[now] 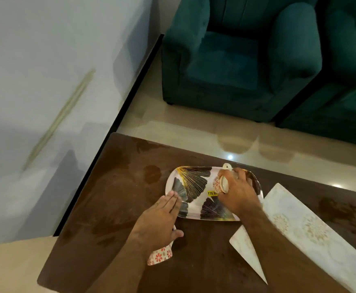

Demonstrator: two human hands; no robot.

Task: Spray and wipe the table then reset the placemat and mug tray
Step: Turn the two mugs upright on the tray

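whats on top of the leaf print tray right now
The right hand holds a tilted floral mug over the tray; the left hand rests flat on its left edge. The tray under both is hidden.
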